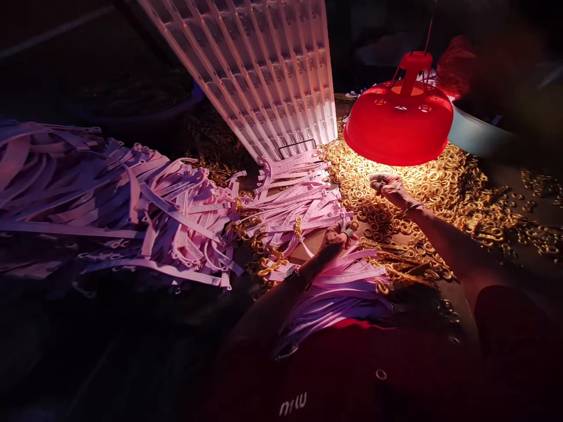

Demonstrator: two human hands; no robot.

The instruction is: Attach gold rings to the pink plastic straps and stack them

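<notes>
My left hand (333,241) is closed at the end of a pink strap, with its fingertips pinched together and a gold ring showing beside them. More pink straps (347,275) lie in a bundle just below this hand, some ending in gold clips. Under the lamp, my right hand (391,187) is held over a pile of gold rings and clasps (378,220). Its fingers are drawn together, and whatever may be between them is too small to make out. Greyish covers seem to wrap some fingertips on both hands.
A red lamp (398,126) hangs low just above my right hand. Behind the straps leans a ribbed translucent panel (272,76). A large heap of pink straps (176,217) spreads to the left. At the back right stands a light blue basin (477,130).
</notes>
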